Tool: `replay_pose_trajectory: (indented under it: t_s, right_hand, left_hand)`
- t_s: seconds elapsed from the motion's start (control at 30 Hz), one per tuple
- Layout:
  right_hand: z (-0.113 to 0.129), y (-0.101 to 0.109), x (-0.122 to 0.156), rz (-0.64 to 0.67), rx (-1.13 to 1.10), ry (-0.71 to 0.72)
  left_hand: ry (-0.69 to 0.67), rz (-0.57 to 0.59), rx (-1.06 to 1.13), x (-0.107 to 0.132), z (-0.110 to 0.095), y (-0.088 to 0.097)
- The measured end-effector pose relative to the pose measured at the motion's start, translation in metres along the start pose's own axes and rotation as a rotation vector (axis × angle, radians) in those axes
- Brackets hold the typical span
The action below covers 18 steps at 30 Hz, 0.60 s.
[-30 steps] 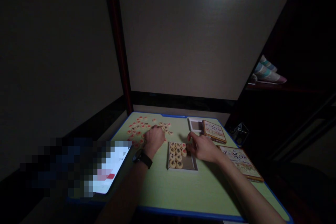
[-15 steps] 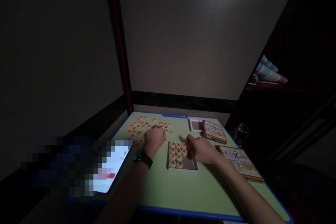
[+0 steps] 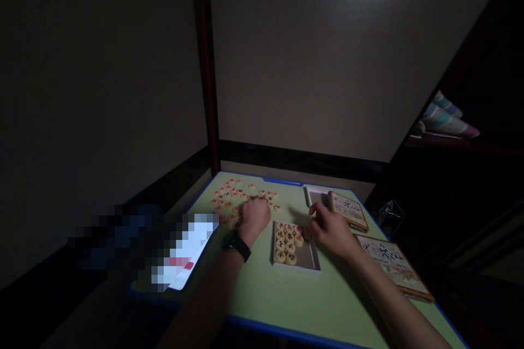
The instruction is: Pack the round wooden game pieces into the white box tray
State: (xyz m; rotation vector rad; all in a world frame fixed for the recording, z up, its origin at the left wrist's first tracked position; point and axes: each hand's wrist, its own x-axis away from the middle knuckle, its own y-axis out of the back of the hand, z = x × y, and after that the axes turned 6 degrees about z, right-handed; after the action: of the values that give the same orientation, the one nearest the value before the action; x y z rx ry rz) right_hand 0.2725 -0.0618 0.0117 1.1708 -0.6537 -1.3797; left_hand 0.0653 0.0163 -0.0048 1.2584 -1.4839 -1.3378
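Round wooden Chinese chess pieces (image 3: 290, 247) with black or red characters lie in rows in a shallow white-edged box (image 3: 305, 259), filling its left part. At the box's upper right edge is my right hand (image 3: 332, 230), its fingers parted over a shaded chess piece (image 3: 306, 233) that lies in the box. My left hand (image 3: 255, 215), with a black watch on the wrist, is lowered among loose pieces (image 3: 221, 202) at the back left. Its fingertips are hidden behind the hand, so I cannot see whether it holds a piece.
A lit phone or tablet (image 3: 192, 251) lies at the table's left edge, partly pixelated. Two printed boxes (image 3: 395, 267) are on the right. Another white tray (image 3: 313, 192) stands at the back, partly behind one of them. A wall rises behind the green table (image 3: 254, 294).
My right hand's fingers have spread from a closed pinch, and a piece now shows below them in the box. The whole view has shifted, so things appear further right. My left hand stays among the pieces.
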Motion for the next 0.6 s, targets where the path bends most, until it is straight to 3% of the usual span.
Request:
replay_pose_trajectory:
  t_s: [0.3,0.6]
  right_hand:
    - [-0.003,-0.002,-0.008,-0.152,-0.125,0.04]
    - [0.02,0.009,-0.052,-0.051,0.007,0.056]
  left_hand:
    - [-0.051,-0.007,-0.014,0.003,-0.005,-0.001]
    - [-0.293,-0.083,0.043,0.018,-0.028,0.006]
